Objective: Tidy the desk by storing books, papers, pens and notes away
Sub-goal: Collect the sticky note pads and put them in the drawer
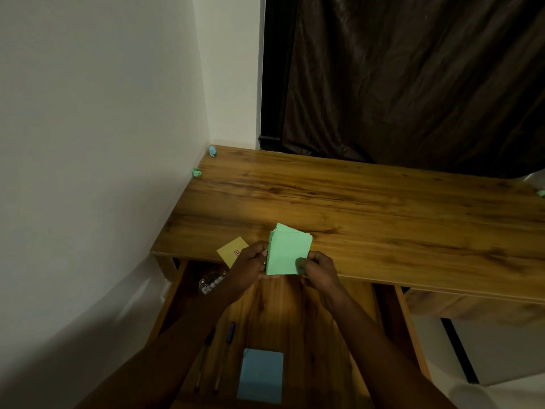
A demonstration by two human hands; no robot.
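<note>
The green notes stack (290,252) is held over the front edge of the desk (383,216), near its left corner. The left grip (250,262) curls round its left side, the right grip (320,268) pinches its lower right corner. A yellow note (231,249) lies just beside.

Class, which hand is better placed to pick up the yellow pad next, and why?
Probably the left hand: the yellow pad lies just beside it, while the right hand is beyond the green notes.
</note>
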